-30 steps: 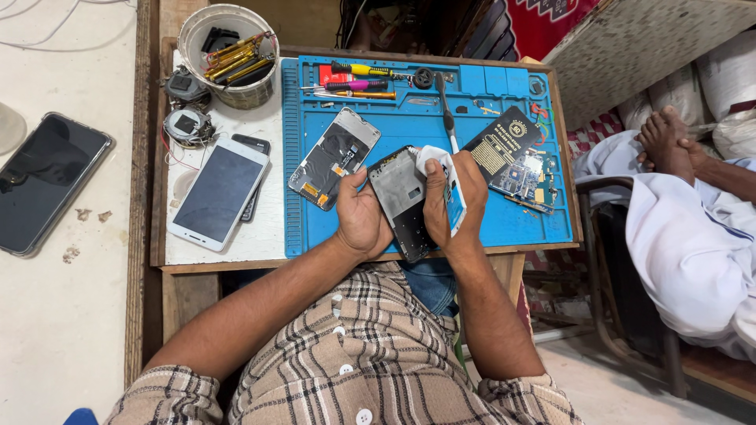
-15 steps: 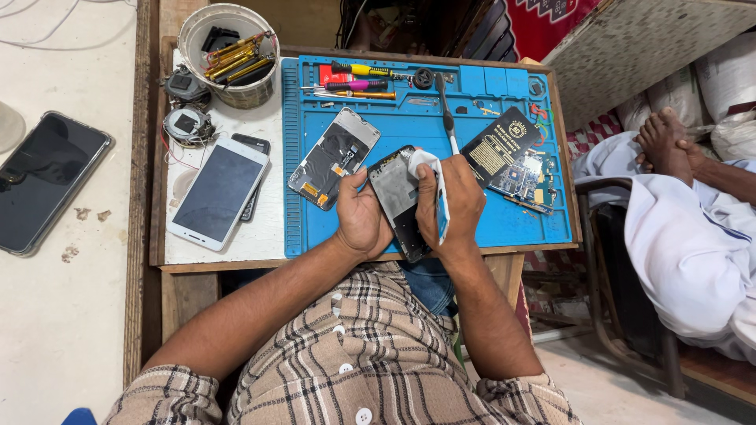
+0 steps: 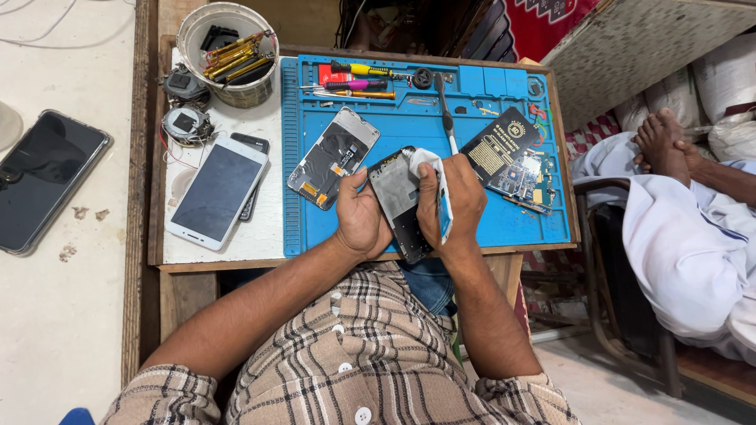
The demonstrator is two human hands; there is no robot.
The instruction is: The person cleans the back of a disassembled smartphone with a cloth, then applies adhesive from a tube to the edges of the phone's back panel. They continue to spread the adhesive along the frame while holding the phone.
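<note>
At the centre of the frame the left hand (image 3: 361,222) cradles an opened phone body (image 3: 400,206), fingers closed around its left edge and back so it tilts above the blue work mat (image 3: 472,228). The right hand (image 3: 453,206) presses a folded white cloth (image 3: 429,169) against the phone's upper right part, its grip pinched on the cloth; a thin blue piece shows along the edge of that hand, too small to identify.

The phone body looks like a thin, stiff slab of grey metal and black plastic, light, flat and rectangular, with bare inner parts that seem fragile. It is probably best taken by its long side edges, as the left hand does, and kept off the exposed middle. The cloth is soft and limp and would bunch under the fingertips.

Left of centre on the mat lies a second phone frame (image 3: 332,157), silver-rimmed with dark innards. To the right sit a black card with gold print (image 3: 498,148) and a small circuit board (image 3: 520,177). Screwdrivers (image 3: 358,79) with coloured handles lie along the mat's top. On the desk (image 3: 228,252) at left rests a white smartphone (image 3: 216,191), and a round tub (image 3: 228,51) of tools stands at upper left. A dark phone (image 3: 43,179) lies at the far left.
</note>
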